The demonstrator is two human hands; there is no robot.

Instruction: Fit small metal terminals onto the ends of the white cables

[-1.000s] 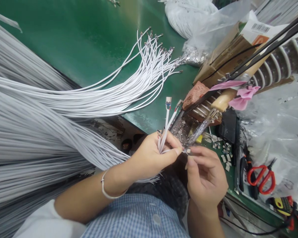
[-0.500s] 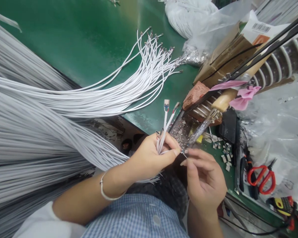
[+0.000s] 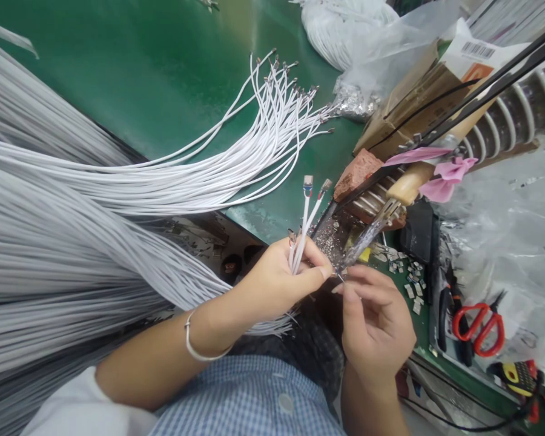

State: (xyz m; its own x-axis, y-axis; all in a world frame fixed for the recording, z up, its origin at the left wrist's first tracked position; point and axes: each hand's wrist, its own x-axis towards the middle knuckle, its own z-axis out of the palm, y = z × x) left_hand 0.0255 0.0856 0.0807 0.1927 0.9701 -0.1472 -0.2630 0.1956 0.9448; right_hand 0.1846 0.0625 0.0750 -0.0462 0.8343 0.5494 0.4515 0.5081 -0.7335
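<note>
My left hand (image 3: 284, 272) is closed around a few white cables (image 3: 300, 248), with small metal connectors (image 3: 307, 184) standing up above the fingers. Its thumb and forefinger pinch a small part at the soldering iron's tip; the fingers partly hide that part. My right hand (image 3: 375, 321) is closed in a pinch on a thin silvery wire, which looks like solder wire (image 3: 340, 277), leading to the same spot. Fixed at a slant above both hands is the soldering iron (image 3: 367, 239), with a wooden handle (image 3: 409, 184) and a pink cloth tie.
A bundle of white cables with connectors (image 3: 254, 151) lies across the green table (image 3: 140, 66). Thick grey cable bundles (image 3: 95, 248) hang at left. Loose metal connectors (image 3: 415, 284), red-handled scissors (image 3: 479, 327), a brick (image 3: 358, 172), a cardboard box (image 3: 399, 91) and plastic bags (image 3: 518, 236) are at right.
My left hand has shifted slightly right and up with its cables, bringing the pinched part closer to the iron's tip. My right hand has moved up a little with the wire.
</note>
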